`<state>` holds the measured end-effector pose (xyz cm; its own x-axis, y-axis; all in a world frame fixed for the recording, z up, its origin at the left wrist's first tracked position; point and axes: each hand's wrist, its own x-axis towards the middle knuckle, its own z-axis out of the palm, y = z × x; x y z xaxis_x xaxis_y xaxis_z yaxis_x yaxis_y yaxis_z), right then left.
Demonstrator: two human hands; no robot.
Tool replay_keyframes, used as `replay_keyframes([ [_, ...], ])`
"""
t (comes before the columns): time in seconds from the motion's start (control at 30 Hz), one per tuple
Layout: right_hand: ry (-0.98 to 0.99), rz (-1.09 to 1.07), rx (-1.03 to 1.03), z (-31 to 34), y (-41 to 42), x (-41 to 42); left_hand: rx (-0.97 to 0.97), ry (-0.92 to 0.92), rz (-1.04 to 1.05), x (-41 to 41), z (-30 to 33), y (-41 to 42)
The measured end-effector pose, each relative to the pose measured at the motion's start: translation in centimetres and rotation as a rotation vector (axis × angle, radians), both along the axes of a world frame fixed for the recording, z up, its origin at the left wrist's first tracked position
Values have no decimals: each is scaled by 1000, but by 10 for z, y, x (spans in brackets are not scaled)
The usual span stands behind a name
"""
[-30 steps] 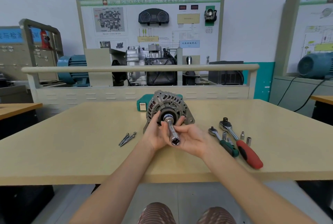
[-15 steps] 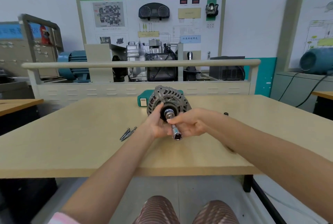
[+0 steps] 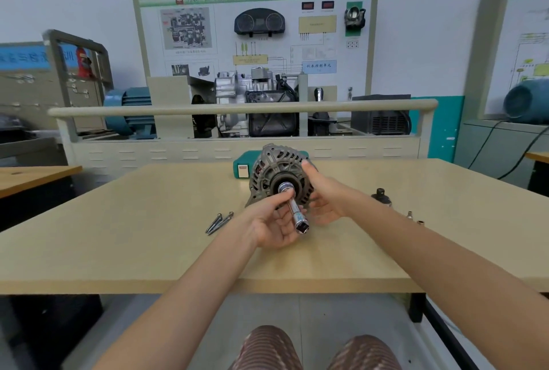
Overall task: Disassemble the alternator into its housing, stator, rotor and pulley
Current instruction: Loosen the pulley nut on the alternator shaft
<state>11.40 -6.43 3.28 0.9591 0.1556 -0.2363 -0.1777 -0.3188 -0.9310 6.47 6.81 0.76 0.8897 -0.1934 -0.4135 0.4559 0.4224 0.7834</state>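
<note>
The grey ribbed alternator (image 3: 267, 170) stands on edge in the middle of the beige table (image 3: 148, 221), its pulley face toward me. A long chrome socket (image 3: 298, 216) sticks out from the pulley centre toward me. My left hand (image 3: 271, 225) lies palm-up under the socket and pinches its shaft near the pulley between thumb and fingers. My right hand (image 3: 325, 195) grips the alternator's right side, with the thumb on the upper housing rim and the fingers curled under it.
Three long bolts (image 3: 219, 222) lie to the left of my hands. A green case (image 3: 242, 169) sits behind the alternator. At the right, a black ratchet head (image 3: 380, 192) and small sockets (image 3: 410, 215) show beside my right forearm. A training bench stands beyond the table.
My right hand left the socket and took hold of the alternator's right side. My left hand came off the housing and now pinches the socket. My head tilted slightly.
</note>
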Motion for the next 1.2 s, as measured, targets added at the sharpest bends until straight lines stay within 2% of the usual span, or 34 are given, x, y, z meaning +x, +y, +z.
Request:
replay_keyframes([
  [0.1,195,101,239,-6,18,2,-109,-14,78,-6,-3,-5],
  [0.27,279,37,547,-4,25,10,-247,-81,209,-11,4,-21],
  [0.33,356,13,671,-3,25,11,-387,-50,254,-11,10,-25],
  [0.4,369,15,743,-6,25,12,-565,11,247,-9,13,-24],
  [0.53,350,54,786,-15,24,12,-741,12,278,-8,12,-26],
  [0.73,372,51,844,-23,26,15,-644,-52,409,-19,22,-44],
  [0.87,361,82,876,-25,27,18,-570,-55,386,-30,19,-49],
  [1.0,342,104,921,-29,30,20,-606,-37,415,-31,17,-49],
  [1.1,325,111,979,-29,31,20,-681,23,370,-28,14,-45],
  [1.2,311,76,1016,-29,32,18,-667,57,310,-25,10,-40],
])
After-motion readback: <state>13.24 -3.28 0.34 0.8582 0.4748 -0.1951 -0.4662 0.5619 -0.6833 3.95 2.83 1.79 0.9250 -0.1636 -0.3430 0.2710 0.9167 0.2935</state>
